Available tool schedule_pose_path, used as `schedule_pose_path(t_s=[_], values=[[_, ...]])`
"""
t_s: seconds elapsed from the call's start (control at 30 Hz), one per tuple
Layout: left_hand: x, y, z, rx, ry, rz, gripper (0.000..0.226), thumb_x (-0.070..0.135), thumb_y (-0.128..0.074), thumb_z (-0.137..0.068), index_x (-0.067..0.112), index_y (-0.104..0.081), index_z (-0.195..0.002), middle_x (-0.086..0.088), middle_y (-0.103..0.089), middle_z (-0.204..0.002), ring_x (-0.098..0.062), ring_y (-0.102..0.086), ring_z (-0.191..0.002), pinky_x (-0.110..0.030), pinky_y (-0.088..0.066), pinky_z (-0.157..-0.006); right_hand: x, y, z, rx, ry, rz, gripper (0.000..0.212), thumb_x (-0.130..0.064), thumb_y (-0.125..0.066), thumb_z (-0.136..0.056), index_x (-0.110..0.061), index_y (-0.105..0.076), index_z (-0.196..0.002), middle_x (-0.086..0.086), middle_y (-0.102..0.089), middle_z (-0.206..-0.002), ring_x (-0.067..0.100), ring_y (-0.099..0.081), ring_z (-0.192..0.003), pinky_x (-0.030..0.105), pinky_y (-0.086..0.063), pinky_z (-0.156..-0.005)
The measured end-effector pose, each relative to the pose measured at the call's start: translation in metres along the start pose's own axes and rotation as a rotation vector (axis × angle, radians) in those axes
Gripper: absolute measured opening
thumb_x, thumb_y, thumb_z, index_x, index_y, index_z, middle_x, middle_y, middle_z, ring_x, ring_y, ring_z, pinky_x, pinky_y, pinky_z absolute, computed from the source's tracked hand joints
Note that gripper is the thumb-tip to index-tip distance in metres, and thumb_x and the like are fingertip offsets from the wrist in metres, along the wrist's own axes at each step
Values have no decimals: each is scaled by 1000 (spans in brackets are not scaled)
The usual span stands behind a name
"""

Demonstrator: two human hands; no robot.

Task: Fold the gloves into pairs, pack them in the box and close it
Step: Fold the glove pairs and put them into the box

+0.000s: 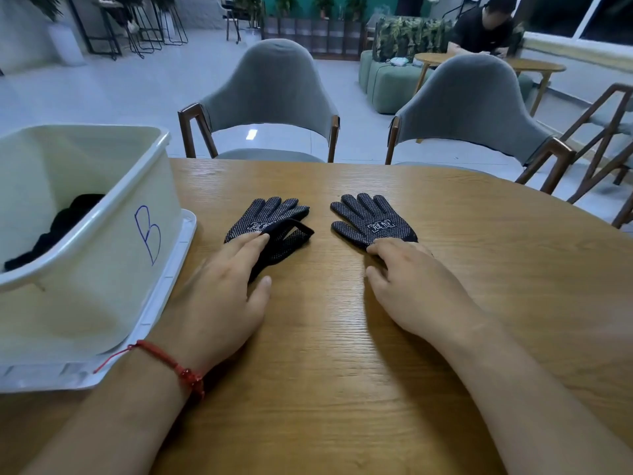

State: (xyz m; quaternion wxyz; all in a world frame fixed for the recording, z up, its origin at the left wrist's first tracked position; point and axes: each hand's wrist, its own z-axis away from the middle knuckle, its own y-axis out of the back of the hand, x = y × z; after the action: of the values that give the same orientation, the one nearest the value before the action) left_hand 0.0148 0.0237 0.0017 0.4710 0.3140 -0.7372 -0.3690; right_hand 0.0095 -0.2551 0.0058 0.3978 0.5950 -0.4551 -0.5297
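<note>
Nearest us, our two forearms lie on the wooden table, a red string bracelet on the L wrist. Left hand lies flat-ish, fingers straight and slightly apart, tips resting on the near end of the left glove; thumb on the table just beside it, no pinch that we can see. Right hand is relaxed too, fingers loosely bent, tips pressing the cuff end of the right glove, thumb apart on the wood.

Both gloves are dark w/ white dots, long axis running away from us, glove fingers pointing to the far edge, cuffs at our fingertips. They lie side by side w/ a gap of bare table between. L glove's near part is rumpled and turned over; R glove lies flat.

Judging from this, pairing comes next: each hand is nearer its own glove, so one glove must cross the gap sideways onto the other.

Left of the gloves, the white box, marked B, sits on its lid, dark fabric inside. Grey chairs beyond.
</note>
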Motion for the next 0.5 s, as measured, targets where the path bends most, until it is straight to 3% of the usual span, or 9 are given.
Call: schedule_pose_path(t_s=[0.1,0.27,0.5], values=[[11,2,3,22,-38,39,59,35,-52,-93,24,-55,-150,7,-55,-151,-15,-51,-140,-42,-41,-118,-2,2,0,7,1,0,44,-38,-48,-106,-25,-57,-147,-10,-55,-151,19,-44,-142,40,-36,-121],[27,6,8,31,-156,109,42,29,-56,-95,27,-66,-136,17,-61,-137,-2,-55,-128,-18,-38,-110,-6,8,3,57,-15,-12,43,-38,-50,-106,-29,-56,-147,-12,-57,-149,18,-47,-138,37,-41,-113],[34,-2,18,-252,-415,134,26,32,-60,-99,34,-70,-123,25,-67,-118,2,-61,-113,-30,-51,-98,-8,7,3,81,-12,-19,46,-34,-52,-105,-29,-55,-150,-11,-57,-151,21,-50,-137,39,-43,-112]])
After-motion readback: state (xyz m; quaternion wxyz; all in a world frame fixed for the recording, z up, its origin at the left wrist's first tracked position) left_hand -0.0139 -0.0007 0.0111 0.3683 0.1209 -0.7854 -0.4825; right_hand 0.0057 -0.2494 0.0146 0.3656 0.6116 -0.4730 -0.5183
